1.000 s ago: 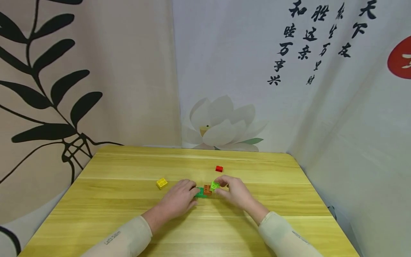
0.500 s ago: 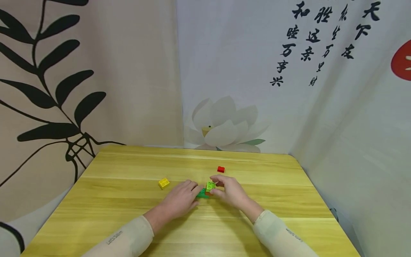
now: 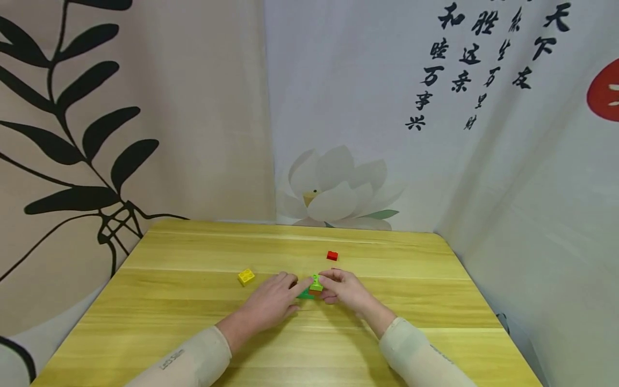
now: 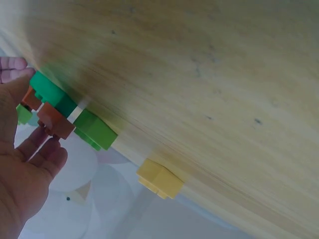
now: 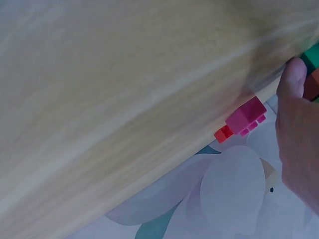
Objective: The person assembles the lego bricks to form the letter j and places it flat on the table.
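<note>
A small stack of toy building bricks lies between both hands in the head view. A long green brick [image 4: 52, 93] is its base, with orange bricks [image 4: 55, 121] on it and a lime brick [image 3: 316, 283] on top at the right end. My left hand [image 3: 272, 299] holds the stack from the left, its index finger reaching to the lime brick and partly covering the base. From the right, my right hand [image 3: 347, 290] grips the stack's end, its fingers hiding part of the lime brick. The right wrist view shows only a corner of the stack beside a finger.
A yellow brick [image 3: 245, 277] sits left of the hands on the wooden table [image 3: 203, 252]. Beyond them are a red brick [image 3: 332, 256] and a pink brick [image 5: 246, 116]. Another green brick [image 4: 94, 129] stands near the stack. A printed curtain [image 3: 338, 107] hangs behind.
My right hand has carried the lime brick left onto the orange brick, and its fingers have come down along the stack's right side. My left hand stays at the base, index finger reaching further right.
</note>
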Action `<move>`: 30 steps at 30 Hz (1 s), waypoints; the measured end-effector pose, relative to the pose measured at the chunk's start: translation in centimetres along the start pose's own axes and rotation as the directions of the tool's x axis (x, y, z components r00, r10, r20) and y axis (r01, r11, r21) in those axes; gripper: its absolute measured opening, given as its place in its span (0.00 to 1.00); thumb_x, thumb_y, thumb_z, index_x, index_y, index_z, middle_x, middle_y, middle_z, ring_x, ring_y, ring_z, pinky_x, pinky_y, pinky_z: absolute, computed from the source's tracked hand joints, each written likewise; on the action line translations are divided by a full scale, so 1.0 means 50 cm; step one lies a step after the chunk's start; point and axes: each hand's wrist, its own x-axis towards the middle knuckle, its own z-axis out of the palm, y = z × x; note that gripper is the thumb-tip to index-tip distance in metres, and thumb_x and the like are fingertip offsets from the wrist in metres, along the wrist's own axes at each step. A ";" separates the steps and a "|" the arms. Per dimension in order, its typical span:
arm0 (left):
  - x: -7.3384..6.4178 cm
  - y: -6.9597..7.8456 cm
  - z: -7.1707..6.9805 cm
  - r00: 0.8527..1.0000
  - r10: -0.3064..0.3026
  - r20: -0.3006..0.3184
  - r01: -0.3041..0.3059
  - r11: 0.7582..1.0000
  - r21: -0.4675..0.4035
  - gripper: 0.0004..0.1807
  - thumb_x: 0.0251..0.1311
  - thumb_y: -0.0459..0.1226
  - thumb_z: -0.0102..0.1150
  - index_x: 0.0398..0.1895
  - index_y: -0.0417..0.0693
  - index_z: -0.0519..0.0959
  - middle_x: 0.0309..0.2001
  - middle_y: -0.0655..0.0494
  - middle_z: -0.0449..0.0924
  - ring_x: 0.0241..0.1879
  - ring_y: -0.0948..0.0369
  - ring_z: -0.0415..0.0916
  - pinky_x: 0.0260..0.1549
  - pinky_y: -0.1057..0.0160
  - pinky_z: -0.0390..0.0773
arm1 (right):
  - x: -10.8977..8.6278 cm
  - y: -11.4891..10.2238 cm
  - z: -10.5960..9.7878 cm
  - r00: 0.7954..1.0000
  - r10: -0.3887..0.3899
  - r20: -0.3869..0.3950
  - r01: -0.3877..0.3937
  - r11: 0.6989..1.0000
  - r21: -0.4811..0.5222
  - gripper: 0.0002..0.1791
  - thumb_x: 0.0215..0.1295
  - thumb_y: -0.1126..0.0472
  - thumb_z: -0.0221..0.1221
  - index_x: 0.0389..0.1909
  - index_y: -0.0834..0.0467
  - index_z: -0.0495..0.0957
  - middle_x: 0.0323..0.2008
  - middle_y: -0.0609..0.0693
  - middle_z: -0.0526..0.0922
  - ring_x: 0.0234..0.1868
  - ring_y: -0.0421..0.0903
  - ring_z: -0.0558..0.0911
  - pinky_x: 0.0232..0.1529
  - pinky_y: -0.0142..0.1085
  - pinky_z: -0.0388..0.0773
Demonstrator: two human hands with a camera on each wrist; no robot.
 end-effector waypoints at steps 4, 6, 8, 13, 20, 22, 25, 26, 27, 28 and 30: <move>-0.001 0.000 -0.002 1.000 0.007 -0.014 -0.007 1.000 -0.013 0.42 0.65 0.50 0.75 0.81 0.59 0.69 0.53 0.55 0.80 0.49 0.58 0.75 0.51 0.59 0.84 | 0.003 0.003 0.003 1.000 0.023 0.004 -0.023 0.999 0.049 0.27 0.82 0.49 0.58 0.70 0.64 0.75 0.63 0.63 0.82 0.51 0.52 0.90 0.57 0.47 0.89; -0.001 0.000 -0.001 1.000 0.003 -0.013 -0.003 1.000 -0.016 0.42 0.65 0.50 0.75 0.80 0.59 0.69 0.53 0.55 0.79 0.49 0.58 0.74 0.51 0.60 0.83 | 0.005 0.005 0.004 0.999 0.035 0.007 -0.036 0.997 0.067 0.27 0.82 0.49 0.58 0.69 0.64 0.76 0.57 0.60 0.86 0.50 0.51 0.90 0.56 0.45 0.89; 0.000 0.000 -0.001 1.000 -0.001 -0.010 0.001 1.000 -0.017 0.41 0.65 0.51 0.75 0.80 0.59 0.69 0.53 0.55 0.79 0.49 0.59 0.74 0.51 0.60 0.83 | 0.007 0.006 0.005 0.999 0.036 0.009 -0.036 0.996 0.078 0.27 0.82 0.49 0.58 0.69 0.65 0.75 0.54 0.57 0.87 0.48 0.50 0.90 0.55 0.43 0.89; 0.000 0.001 -0.002 1.000 -0.009 -0.004 0.009 1.000 -0.020 0.40 0.65 0.51 0.75 0.79 0.59 0.70 0.53 0.55 0.79 0.49 0.59 0.74 0.51 0.60 0.84 | 0.012 0.011 0.006 0.999 0.045 0.010 -0.046 0.993 0.106 0.27 0.81 0.48 0.60 0.68 0.64 0.75 0.53 0.55 0.87 0.46 0.48 0.89 0.52 0.40 0.89; 0.000 0.005 -0.004 1.000 -0.023 0.009 0.023 0.999 -0.032 0.39 0.66 0.50 0.74 0.79 0.59 0.71 0.52 0.55 0.79 0.48 0.59 0.74 0.52 0.60 0.83 | 0.015 0.014 0.008 0.999 0.044 0.008 -0.045 0.992 0.116 0.26 0.81 0.49 0.60 0.66 0.64 0.77 0.52 0.56 0.88 0.44 0.46 0.89 0.50 0.39 0.89; 0.000 0.006 -0.004 1.000 -0.025 0.011 0.025 0.999 -0.038 0.39 0.66 0.50 0.74 0.78 0.58 0.71 0.53 0.55 0.79 0.48 0.59 0.74 0.52 0.60 0.83 | 0.014 0.013 0.009 0.999 0.043 0.008 -0.043 0.992 0.117 0.25 0.80 0.50 0.61 0.66 0.64 0.77 0.52 0.57 0.88 0.43 0.46 0.89 0.49 0.38 0.89; -0.001 0.006 -0.004 1.000 -0.025 0.012 0.025 0.999 -0.042 0.38 0.66 0.50 0.74 0.77 0.58 0.72 0.53 0.55 0.79 0.48 0.59 0.74 0.51 0.59 0.83 | 0.014 0.011 0.010 0.999 0.047 0.003 -0.047 0.992 0.120 0.24 0.80 0.50 0.62 0.65 0.64 0.78 0.51 0.57 0.88 0.42 0.45 0.89 0.48 0.37 0.89; -0.001 0.006 -0.004 1.000 -0.023 0.012 0.024 0.999 -0.042 0.37 0.66 0.50 0.74 0.77 0.58 0.72 0.53 0.55 0.79 0.48 0.59 0.74 0.51 0.59 0.83 | 0.014 0.010 0.010 0.999 0.050 0.000 -0.049 0.991 0.123 0.24 0.79 0.51 0.62 0.64 0.64 0.78 0.50 0.57 0.89 0.42 0.45 0.89 0.48 0.37 0.89; -0.001 0.006 -0.004 1.000 -0.022 0.012 0.022 0.999 -0.043 0.37 0.67 0.50 0.74 0.77 0.58 0.72 0.53 0.55 0.79 0.48 0.59 0.74 0.51 0.59 0.83 | 0.015 0.010 0.010 0.999 0.049 -0.001 -0.048 0.991 0.123 0.23 0.79 0.51 0.62 0.64 0.64 0.78 0.50 0.57 0.89 0.41 0.45 0.89 0.47 0.36 0.89; -0.001 0.006 -0.004 1.000 -0.022 0.012 0.022 0.999 -0.044 0.37 0.67 0.50 0.74 0.77 0.59 0.72 0.53 0.55 0.79 0.48 0.59 0.74 0.51 0.60 0.83 | 0.016 0.009 0.010 0.999 0.052 -0.003 -0.051 0.990 0.128 0.23 0.79 0.51 0.63 0.63 0.64 0.79 0.49 0.57 0.89 0.41 0.45 0.89 0.47 0.36 0.89; 0.000 0.005 -0.004 1.000 -0.023 0.012 0.023 0.999 -0.047 0.38 0.67 0.50 0.73 0.78 0.59 0.71 0.53 0.56 0.79 0.48 0.59 0.73 0.51 0.60 0.83 | 0.017 0.007 0.010 0.998 0.058 -0.005 -0.056 0.989 0.140 0.22 0.79 0.52 0.63 0.62 0.64 0.79 0.48 0.56 0.89 0.40 0.44 0.89 0.47 0.35 0.88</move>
